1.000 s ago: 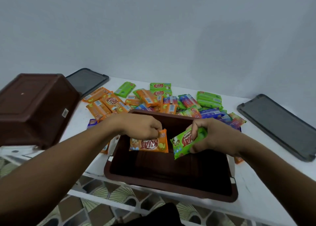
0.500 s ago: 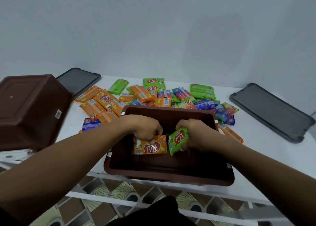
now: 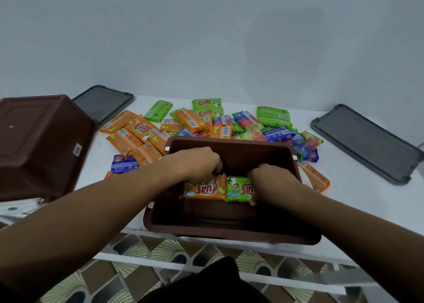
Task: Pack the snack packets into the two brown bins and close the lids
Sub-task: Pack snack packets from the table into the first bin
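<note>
A plain, matte pale wall [image 3: 206, 38] rises behind a smooth white table [image 3: 358, 201]. Below the table's near edge shows a floor [image 3: 142, 250] of brown tiles with a fan pattern.

At the middle of the table stands a rectangular brown bin [image 3: 229, 233] of dull plastic with rounded corners, its mouth open upward. Inside it, an orange packet [image 3: 204, 189] and a green packet [image 3: 237, 189] lie flat on the bottom, side by side and touching, both of glossy printed foil. The left hand [image 3: 197, 165] reaches into the bin with its fingers curled down on the far edge of the orange packet. The right hand [image 3: 273, 181] has its fingers curled over the right end of the green packet, with the thumb at its near corner.

Behind the bin a loose heap of snack packets [image 3: 206, 123] in orange, green and blue is spread over the table, many overlapping.

At the left a second brown bin [image 3: 39, 146] sits upside down and tilted, with a small sticker on its side. A flat dark grey lid [image 3: 103, 103] with a raised rim lies behind it. Another grey lid [image 3: 364, 142] lies at the right, well apart from the packets.
</note>
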### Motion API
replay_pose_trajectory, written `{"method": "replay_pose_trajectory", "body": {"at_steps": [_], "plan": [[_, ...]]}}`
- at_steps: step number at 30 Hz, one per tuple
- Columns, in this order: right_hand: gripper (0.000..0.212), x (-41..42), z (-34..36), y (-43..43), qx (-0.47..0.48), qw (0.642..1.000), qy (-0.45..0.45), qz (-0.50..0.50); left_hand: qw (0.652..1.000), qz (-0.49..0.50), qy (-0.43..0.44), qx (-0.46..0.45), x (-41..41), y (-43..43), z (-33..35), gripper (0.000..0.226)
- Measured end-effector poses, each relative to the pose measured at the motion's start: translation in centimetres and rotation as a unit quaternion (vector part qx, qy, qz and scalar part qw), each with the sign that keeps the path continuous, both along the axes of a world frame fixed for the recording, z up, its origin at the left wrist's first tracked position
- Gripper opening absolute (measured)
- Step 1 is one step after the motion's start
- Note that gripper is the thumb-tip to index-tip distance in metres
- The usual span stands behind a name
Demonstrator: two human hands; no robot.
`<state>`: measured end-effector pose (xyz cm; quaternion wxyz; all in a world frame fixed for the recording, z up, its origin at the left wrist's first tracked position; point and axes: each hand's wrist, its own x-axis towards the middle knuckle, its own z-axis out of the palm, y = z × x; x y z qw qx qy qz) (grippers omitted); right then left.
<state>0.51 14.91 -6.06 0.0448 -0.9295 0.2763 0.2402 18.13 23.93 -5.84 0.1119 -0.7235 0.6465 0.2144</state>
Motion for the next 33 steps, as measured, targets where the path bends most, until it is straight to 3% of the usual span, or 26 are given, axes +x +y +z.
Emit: {"method": "replay_pose_trajectory", "body": {"at_steps": [3, 6, 9, 11, 16, 23, 33], "plan": [[0.056, 0.1, 0.4, 0.2, 0.011, 0.999, -0.028, 0.038, 1.000, -0.001, -0.011, -0.022, 0.2, 0.3, 0.7, 0.003], [0.048, 0.5, 0.6, 0.6, 0.072, 0.996, -0.002, 0.045, 0.999, -0.013, -0.029, 0.032, -0.1, 0.7, 1.2, 0.003], [0.059, 0.8, 0.3, 0.5, 0.045, 0.993, 0.048, 0.096, 0.988, -0.028, -0.068, 0.135, -0.7, 0.7, -0.1, 0.041], [0.060, 1.1, 0.0, 0.2, 0.023, 0.992, 0.055, 0.112, 0.985, -0.034, -0.073, 0.150, -0.8, 0.4, -0.9, 0.055], [0.053, 1.7, -0.3, -0.6, 0.017, 0.995, 0.069, 0.075, 0.987, -0.017, -0.086, 0.133, -0.7, -0.5, -0.7, 0.032], [0.047, 1.2, -0.6, -1.0, 0.005, 0.999, 0.032, 0.023, 0.989, -0.019, -0.100, 0.109, -0.1, -0.1, -0.9, 0.049], [0.048, 1.5, 0.0, -1.1, 0.034, 0.999, 0.036, -0.018, 0.990, 0.004, -0.070, 0.120, -0.1, -0.1, -0.4, 0.034]]}}
